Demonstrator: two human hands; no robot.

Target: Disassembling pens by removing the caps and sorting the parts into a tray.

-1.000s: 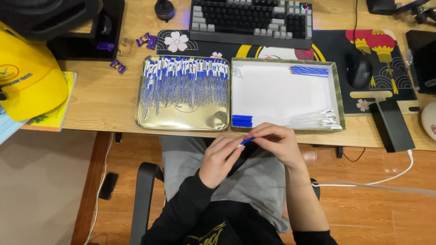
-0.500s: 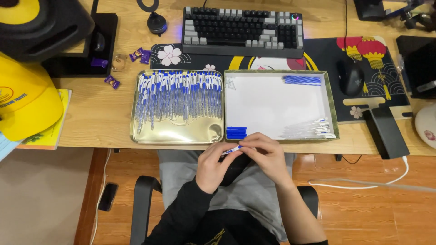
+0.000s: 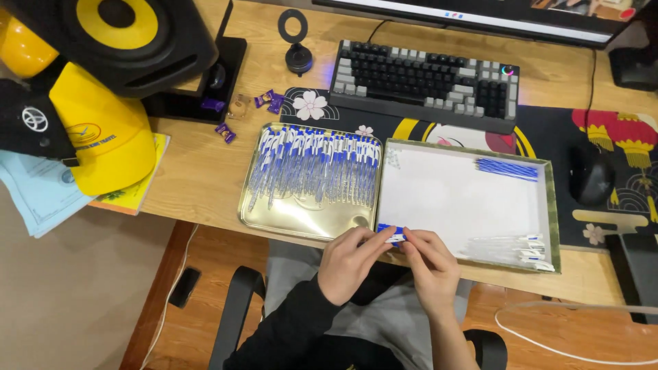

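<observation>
Hands meet at the desk's front edge — left hand (image 3: 348, 264) and right hand (image 3: 428, 264) both pinch a small blue-and-white pen piece (image 3: 393, 238) between fingertips, right over the near-left corner of the white tray (image 3: 452, 205). Gold tray (image 3: 301, 220) beside it holds rows of blue pens (image 3: 315, 164).

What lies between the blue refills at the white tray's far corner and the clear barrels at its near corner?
Only bare white tray floor shows between the blue refills and clear barrels, in the head view.
</observation>
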